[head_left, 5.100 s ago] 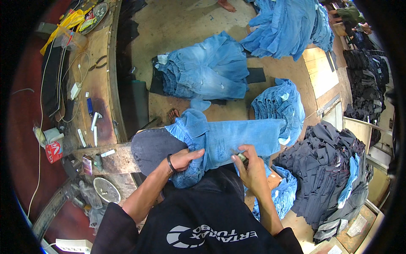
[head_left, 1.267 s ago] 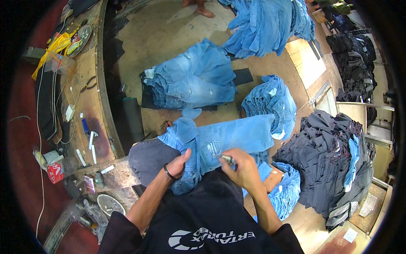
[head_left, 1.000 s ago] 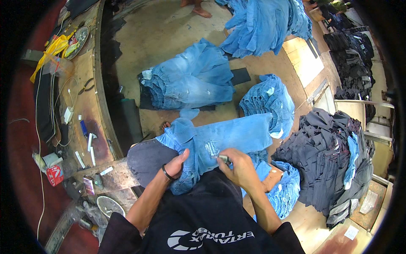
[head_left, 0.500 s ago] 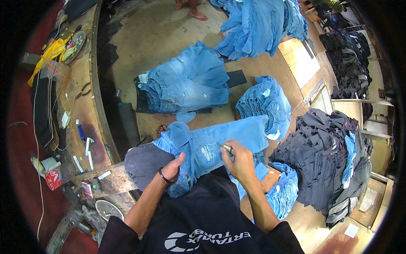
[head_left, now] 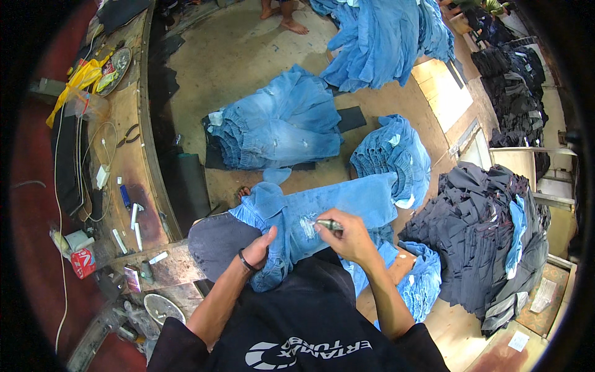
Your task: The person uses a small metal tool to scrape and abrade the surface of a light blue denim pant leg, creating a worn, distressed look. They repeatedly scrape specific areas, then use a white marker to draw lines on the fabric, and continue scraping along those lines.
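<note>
A light-blue denim trouser leg (head_left: 356, 198) lies stretched across my lap, drawn over a dark board whose rounded end (head_left: 217, 243) sticks out at the left. My left hand (head_left: 259, 249) grips the bunched denim near that end, thumb on top. In my right hand (head_left: 350, 235) is a short, pen-like tool (head_left: 331, 224) with a greenish-grey body. Its tip is at a frayed white patch (head_left: 307, 227) on the leg; whether it touches the cloth, I cannot tell.
Piles of blue denim (head_left: 273, 124) lie ahead, with a smaller stack (head_left: 393, 158) to their right. Dark trousers (head_left: 477, 235) are heaped at my right. A wooden bench (head_left: 124, 180) on the left carries pliers (head_left: 128, 134), cables and white sticks. Another person's bare feet (head_left: 294, 26) show at the top.
My right hand and the tool have shifted slightly left and down, onto the frayed patch. My left hand still holds the bunched denim. The whole view has moved a little.
</note>
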The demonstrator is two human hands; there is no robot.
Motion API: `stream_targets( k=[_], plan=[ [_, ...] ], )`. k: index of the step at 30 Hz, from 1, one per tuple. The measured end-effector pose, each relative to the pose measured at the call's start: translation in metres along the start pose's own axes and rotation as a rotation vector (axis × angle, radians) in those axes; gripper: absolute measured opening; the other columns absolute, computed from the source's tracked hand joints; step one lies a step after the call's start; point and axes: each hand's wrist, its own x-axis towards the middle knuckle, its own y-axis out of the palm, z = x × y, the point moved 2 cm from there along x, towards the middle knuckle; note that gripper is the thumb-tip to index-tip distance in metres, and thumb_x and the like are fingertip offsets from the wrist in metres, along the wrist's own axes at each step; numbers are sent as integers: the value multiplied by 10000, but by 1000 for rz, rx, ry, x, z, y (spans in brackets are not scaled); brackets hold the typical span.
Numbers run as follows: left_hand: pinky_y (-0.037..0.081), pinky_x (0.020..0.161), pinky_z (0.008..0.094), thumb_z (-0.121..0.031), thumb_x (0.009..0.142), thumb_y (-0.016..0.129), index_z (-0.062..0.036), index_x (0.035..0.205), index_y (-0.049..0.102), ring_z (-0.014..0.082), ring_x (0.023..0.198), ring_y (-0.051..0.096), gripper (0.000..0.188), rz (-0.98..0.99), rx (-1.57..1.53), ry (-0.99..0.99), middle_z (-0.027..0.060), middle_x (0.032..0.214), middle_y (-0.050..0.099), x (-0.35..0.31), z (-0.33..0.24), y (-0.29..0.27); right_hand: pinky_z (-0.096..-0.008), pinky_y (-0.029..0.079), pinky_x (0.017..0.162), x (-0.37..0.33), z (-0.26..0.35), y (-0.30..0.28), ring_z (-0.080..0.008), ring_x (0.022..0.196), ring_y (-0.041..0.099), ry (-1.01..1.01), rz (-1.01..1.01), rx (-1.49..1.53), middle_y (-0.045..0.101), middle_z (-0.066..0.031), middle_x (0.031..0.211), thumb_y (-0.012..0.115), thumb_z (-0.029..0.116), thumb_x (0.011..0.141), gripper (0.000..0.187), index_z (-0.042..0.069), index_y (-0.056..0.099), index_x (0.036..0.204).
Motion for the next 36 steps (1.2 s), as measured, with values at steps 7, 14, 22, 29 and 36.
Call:
stream_targets(
  k=[7,14,22,29,36],
  plan=[
    [441,1170,433,-544,1096,482,-22,1564,417,251,1385,547,704,8,31,25,117,1531,541,0,2,-5,-425,523,651,-2,5,7,-327,694,643,-102,-384,-223,646,-172,843,714,85,941,186,-6,702,1102],
    [452,1165,470,-715,969,573,-59,1616,326,286,1398,542,955,0,104,1,136,1564,510,1,1,-2,-416,509,608,-29,22,44,-317,679,629,-146,-419,-388,630,-154,822,755,47,901,277,-15,716,1168],
    [443,1177,469,-706,989,544,-53,1622,310,284,1410,533,939,39,114,46,131,1572,501,0,-5,8,-417,497,597,-35,28,51,-315,660,605,-167,-400,-351,601,-153,778,774,34,872,331,-24,721,1194],
    [456,1158,422,-588,1093,443,-27,1568,403,245,1370,560,736,118,45,77,111,1520,549,1,-2,5,-404,496,604,-43,30,55,-310,668,608,-207,-396,-288,619,-155,788,771,30,875,323,-23,724,1190],
    [472,1140,422,-594,1080,472,-34,1560,408,251,1345,581,740,114,9,87,116,1492,571,0,-2,5,-404,488,597,-57,28,56,-296,664,606,-176,-417,-295,609,-142,781,778,33,872,333,-8,728,1199]
  ],
)
